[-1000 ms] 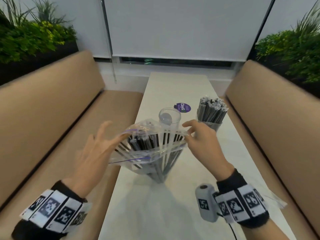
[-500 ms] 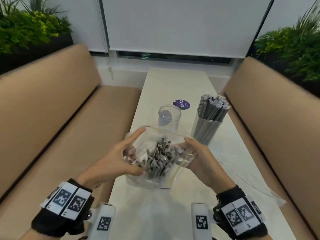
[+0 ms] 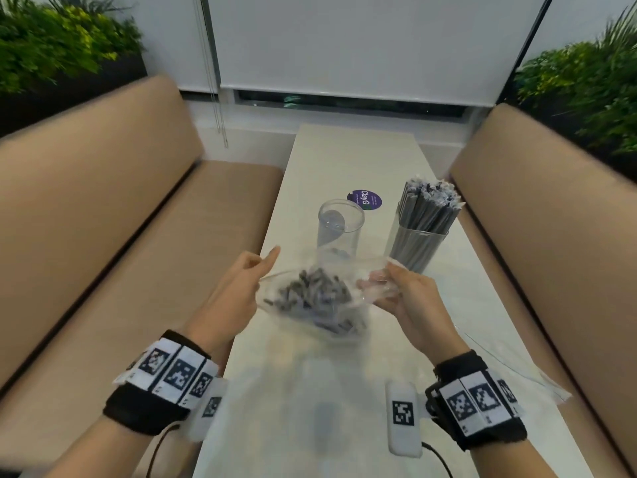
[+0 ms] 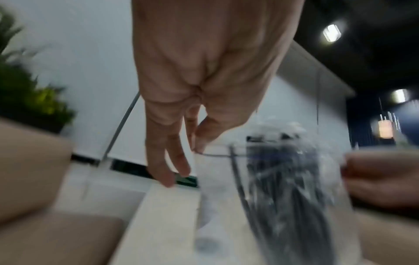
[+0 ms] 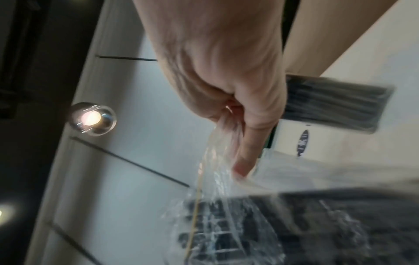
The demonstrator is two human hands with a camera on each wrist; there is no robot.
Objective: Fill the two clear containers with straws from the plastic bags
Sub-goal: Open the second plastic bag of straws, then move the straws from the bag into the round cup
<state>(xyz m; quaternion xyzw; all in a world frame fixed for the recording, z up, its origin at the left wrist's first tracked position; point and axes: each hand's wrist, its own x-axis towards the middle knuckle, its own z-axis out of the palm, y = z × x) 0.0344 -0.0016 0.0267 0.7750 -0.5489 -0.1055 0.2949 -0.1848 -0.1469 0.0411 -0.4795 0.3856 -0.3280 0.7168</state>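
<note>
The plastic bag (image 3: 312, 301) of wrapped dark straws (image 3: 310, 294) is now standing mouth-up on the surface (image 3: 344, 160), its opening pulled wide, where half a second ago the two hands were cupping its sides and a second ago it was being held up flat and higher. The left hand (image 3: 238, 291) is pinching the near-left edge of the mouth between thumb and forefinger, the other fingers hanging straight. The right hand (image 3: 410, 298) is clenching a gathered fold of the opposite edge. Between the two grips the straw tops are showing, loose and reachable. Just beyond the bag, the empty clear container (image 3: 339, 229) is waiting; beyond the right grip, the second container (image 3: 418, 246) is already packed with straws. Judging from this, the bag is opened and pulling out a bundle is the step coming next.
</note>
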